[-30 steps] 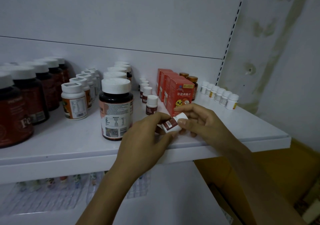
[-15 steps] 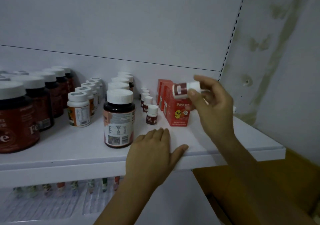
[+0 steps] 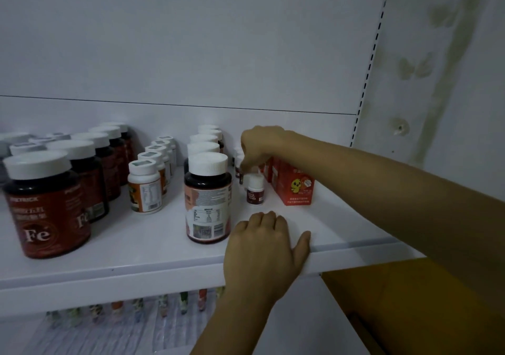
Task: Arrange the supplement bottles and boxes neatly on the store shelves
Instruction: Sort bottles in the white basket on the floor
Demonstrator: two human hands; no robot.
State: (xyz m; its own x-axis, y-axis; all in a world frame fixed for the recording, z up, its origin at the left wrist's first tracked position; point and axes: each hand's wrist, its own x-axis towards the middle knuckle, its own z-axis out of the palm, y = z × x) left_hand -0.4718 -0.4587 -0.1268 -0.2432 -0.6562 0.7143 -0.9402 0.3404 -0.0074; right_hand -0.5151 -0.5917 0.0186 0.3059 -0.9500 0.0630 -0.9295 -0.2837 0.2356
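White plastic caps and dark red labels mark the row of little bottles just below the middle of the frame. The right hand (image 3: 259,144) reaches in from the right, and its fingertips (image 3: 247,163) are bunched downward, pinching the small bottle (image 3: 240,170) near its cap. That one stands behind the front bottle (image 3: 255,190) of the row, between the big dark jar (image 3: 207,201) and the red boxes (image 3: 297,188).

The left hand (image 3: 263,248) lies flat on the front lip of the shelf (image 3: 136,248) with its fingers together, gripping nothing.

I judge the small bottle light, rigid and rather slick, and easy to tip because it is narrow. I'd hold it by the ribbed cap or low on the body, with care not to knock its neighbours.

Every cap I can see is on and the boxes are closed. I cannot tell what is inside any of them, since the jars at the left are too dark to see through.
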